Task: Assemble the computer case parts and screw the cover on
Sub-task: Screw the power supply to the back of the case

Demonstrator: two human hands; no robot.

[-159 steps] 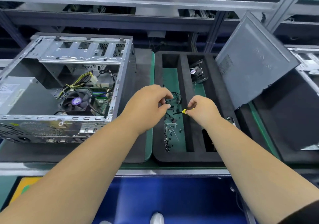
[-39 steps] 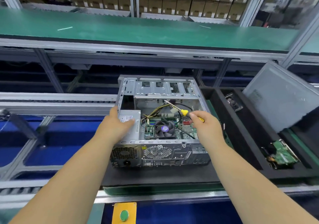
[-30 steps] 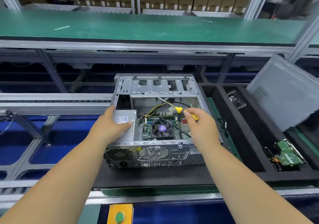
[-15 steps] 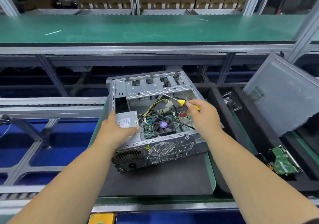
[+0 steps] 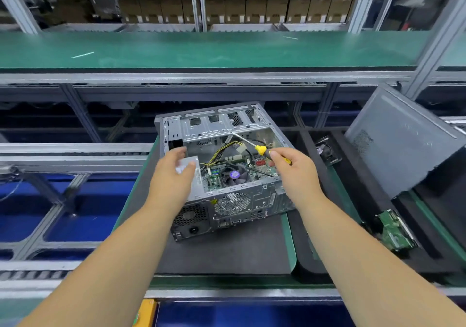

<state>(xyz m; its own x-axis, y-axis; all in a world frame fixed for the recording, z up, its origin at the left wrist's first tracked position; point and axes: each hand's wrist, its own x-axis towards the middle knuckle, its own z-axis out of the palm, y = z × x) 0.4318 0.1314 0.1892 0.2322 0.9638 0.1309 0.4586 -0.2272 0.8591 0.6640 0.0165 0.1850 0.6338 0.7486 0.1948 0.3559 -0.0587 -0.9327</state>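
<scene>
**Still inside the open chassis, cover not yet on**

Right now you have the open computer case [image 5: 227, 172] lying on its side on the dark mat [image 5: 227, 251], skewed so its rear panel faces you toward 7 o'clock. Your left hand [image 5: 174, 178] rests on the grey power supply [image 5: 193, 175] at the case's 9 o'clock side, fingers lying loosely over its top; blur hides whether they grip its edge. Your right hand [image 5: 293, 172] pinches the yellow-handled screwdriver [image 5: 262, 149], whose shaft points toward 11 o'clock at the drive cage [image 5: 216, 127].

By the look of it, you are at the internal fastening step: the motherboard with its CPU fan [image 5: 233, 175] is exposed and the side cover [image 5: 403, 140] leans propped at 3 o'clock, well apart from the case. Whether the tip carries a screw is too small to tell.

Your next move likely calls for steadying the chassis with the left hand, seating the tip squarely in its screw hole, and keeping the shaft clear of the yellow power cables [image 5: 222, 150] just beside it.
</scene>
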